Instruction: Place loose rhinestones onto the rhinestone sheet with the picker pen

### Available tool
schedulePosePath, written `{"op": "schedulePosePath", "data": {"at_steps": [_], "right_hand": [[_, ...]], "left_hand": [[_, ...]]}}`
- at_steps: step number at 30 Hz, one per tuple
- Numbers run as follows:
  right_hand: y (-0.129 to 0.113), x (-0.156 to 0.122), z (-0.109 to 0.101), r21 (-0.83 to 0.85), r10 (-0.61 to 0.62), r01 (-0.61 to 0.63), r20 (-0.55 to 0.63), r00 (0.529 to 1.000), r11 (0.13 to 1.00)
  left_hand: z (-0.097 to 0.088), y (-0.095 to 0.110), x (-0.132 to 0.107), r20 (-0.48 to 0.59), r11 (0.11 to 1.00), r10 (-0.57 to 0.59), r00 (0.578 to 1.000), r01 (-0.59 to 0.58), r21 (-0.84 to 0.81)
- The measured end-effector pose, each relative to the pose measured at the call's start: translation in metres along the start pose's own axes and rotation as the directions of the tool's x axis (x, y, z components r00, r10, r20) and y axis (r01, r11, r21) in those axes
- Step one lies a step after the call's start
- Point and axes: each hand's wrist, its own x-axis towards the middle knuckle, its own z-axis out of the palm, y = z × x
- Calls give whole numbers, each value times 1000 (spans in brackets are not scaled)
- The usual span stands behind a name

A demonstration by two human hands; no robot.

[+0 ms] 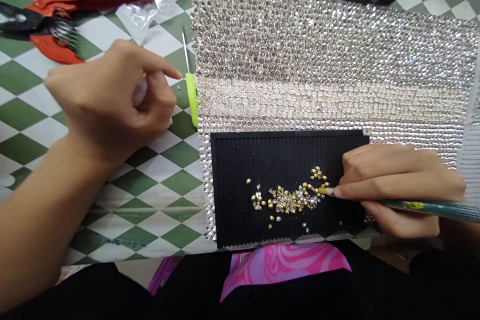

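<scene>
**Pencil and loose stones at the near edge of a counter**

The slender dark-green pencil (416, 205) was held in the right hand (401, 185), thumb and fingers pinching it close to its yellow tip. Its long axis ran nearly parallel to the near edge of the counter (180, 185); the tip pointed left and slightly away from that edge, and the shaft extended to the right. The tip lay at the right end of a cluster of gold-backed stones (288, 201); contact with any single stone could not be told. The stones were scattered over a ribbed black tray (240, 157), whose long axis followed the near edge and whose toothed side lay close beside it. The tray overlapped a glittering rhinestone sheet (318, 45), which spread from it toward the far side.

The left hand (116, 90) was raised, its fingers curled inward; whether they enclosed anything could not be told. Just beside it lay a pick with a lime-green handle (191, 100), its metal point directed away from the near edge. Farther from that edge lay red-handled cutters (41, 25), jaws to the left, and a clear plastic bag (140, 15).
</scene>
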Motion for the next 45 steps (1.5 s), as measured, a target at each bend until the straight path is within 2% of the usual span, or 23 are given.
{"op": "schedulePosePath", "data": {"at_steps": [3, 10, 13, 20, 25, 29, 33, 40, 45], "right_hand": [[-1, -1, 2, -19, 7, -8, -17, 1000, 1000], [-1, 0, 2, 3, -10, 9, 28, 1000, 1000], [-1, 0, 1, 11, -14, 14, 46, 999, 1000], [0, 1, 2, 20, -21, 20, 69, 997, 1000], [0, 4, 2, -33, -18, 21, 88, 996, 999], [0, 2, 3, 7, -12, 12, 63, 998, 1000], [0, 1, 4, 33, -26, 25, 49, 998, 999], [0, 3, 1, -41, -18, 23, 106, 994, 999], [-1, 5, 3, 12, -3, 3, 56, 998, 1000]], "left_hand": [[-1, 1, 0, 10, 1000, -10, 1000, 10, -6], [-2, 7, -1, 15, 995, -93, 996, 94, -23], [-1, 8, 0, 5, 996, -81, 997, 81, -26], [-4, 13, 4, 59, 990, -141, 988, 141, 8], [-1, 4, -2, 25, 995, -100, 995, 100, -5], [-1, 4, -3, 8, 998, -55, 998, 56, -6], [-3, 7, 0, 21, 998, -63, 998, 63, 1], [-1, 8, 0, 18, 998, -59, 998, 60, -18], [-2, 9, 1, 26, 995, -102, 994, 102, -21]]}}
